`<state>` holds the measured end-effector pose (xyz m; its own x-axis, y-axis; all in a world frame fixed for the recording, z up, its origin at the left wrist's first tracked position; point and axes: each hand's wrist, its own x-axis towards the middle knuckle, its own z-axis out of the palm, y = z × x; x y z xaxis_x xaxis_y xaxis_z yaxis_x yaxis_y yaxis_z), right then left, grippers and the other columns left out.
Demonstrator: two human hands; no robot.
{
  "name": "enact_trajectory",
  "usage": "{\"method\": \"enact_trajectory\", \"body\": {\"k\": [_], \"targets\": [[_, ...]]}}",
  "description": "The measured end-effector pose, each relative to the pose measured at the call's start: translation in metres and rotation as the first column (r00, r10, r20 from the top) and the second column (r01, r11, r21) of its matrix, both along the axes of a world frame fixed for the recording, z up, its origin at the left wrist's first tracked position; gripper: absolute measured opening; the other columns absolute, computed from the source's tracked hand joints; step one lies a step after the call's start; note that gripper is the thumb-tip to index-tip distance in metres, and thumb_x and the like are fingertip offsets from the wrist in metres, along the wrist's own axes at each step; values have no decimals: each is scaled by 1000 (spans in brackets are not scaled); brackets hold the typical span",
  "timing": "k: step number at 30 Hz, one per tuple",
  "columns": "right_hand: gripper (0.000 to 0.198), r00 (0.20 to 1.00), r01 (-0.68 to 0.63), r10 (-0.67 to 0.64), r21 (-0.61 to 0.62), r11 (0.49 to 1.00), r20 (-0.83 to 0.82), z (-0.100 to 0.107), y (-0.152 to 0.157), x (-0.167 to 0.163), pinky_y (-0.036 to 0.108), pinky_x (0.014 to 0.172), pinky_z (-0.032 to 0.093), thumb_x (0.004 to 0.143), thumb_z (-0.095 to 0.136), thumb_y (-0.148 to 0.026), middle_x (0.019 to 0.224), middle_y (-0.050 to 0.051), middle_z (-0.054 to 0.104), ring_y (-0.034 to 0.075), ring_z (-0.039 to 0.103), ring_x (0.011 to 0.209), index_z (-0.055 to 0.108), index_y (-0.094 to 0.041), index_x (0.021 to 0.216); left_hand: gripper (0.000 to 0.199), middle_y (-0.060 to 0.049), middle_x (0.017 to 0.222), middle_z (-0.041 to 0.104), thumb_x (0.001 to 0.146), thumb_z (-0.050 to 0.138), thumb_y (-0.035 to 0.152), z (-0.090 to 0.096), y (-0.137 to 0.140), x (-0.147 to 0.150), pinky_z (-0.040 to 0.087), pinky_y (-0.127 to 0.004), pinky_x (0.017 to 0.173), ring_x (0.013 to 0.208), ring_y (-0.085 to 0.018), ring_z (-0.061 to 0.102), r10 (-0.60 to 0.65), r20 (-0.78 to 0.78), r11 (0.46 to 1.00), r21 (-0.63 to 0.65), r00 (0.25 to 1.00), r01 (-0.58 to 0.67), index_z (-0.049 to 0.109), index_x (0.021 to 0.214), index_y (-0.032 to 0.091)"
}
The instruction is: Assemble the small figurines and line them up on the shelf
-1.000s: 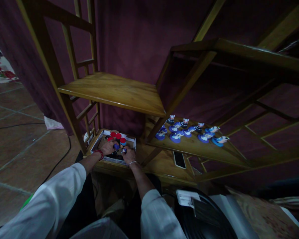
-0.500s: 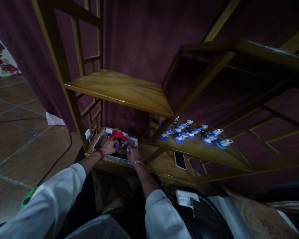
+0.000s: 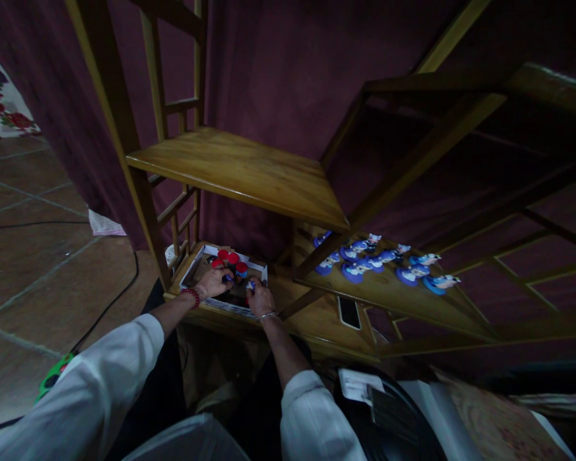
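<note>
A shallow white-rimmed box [image 3: 191,266] sits on the low wooden shelf, holding several small figurines with red round bases [image 3: 233,258]. My left hand [image 3: 213,282], a red bead bracelet at its wrist, is inside the box with its fingers closed on a small purple-blue figurine [image 3: 228,278]. At the right end of the box my right hand [image 3: 261,299], wearing a silver bracelet, pinches a small white and blue figurine [image 3: 251,285]. The fingers partly cover both pieces, so their full shapes are hidden.
On the raised shelf to the right stand several figurines [image 3: 360,267] with purple and blue bases. A phone [image 3: 349,312] lies on the lower board. An upper wooden shelf [image 3: 240,169] overhangs the box. Slanted beams and a dark red curtain surround it.
My right hand has turned and lifted slightly, bringing the white and blue figurine up a little. My left hand stays nearly in place. The view has shifted slightly.
</note>
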<state>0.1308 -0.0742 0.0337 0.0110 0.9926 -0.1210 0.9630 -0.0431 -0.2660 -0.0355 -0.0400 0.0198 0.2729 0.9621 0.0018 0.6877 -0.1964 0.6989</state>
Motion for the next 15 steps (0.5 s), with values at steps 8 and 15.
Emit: {"method": "enact_trajectory", "body": {"k": [8, 15], "targets": [[36, 999, -15, 18, 72, 997, -39, -14, 2, 3, 21, 70, 42, 82, 44, -22, 103, 8, 61, 15, 61, 83, 49, -21, 118, 27, -1, 82, 62, 72, 51, 33, -1, 1, 1, 42, -24, 70, 76, -15, 56, -41, -50, 999, 3, 998, 41, 64, 93, 22], [36, 998, -19, 26, 112, 994, -58, -24, 4, 7, 23, 70, 42, 81, 44, -23, 102, 8, 62, 17, 61, 80, 50, -22, 117, 33, -1, 81, 64, 78, 44, 39, -6, 2, 8, 43, -23, 69, 77, -15, 58, -26, 75, 998, -48, 997, 30, 64, 97, 21]]}}
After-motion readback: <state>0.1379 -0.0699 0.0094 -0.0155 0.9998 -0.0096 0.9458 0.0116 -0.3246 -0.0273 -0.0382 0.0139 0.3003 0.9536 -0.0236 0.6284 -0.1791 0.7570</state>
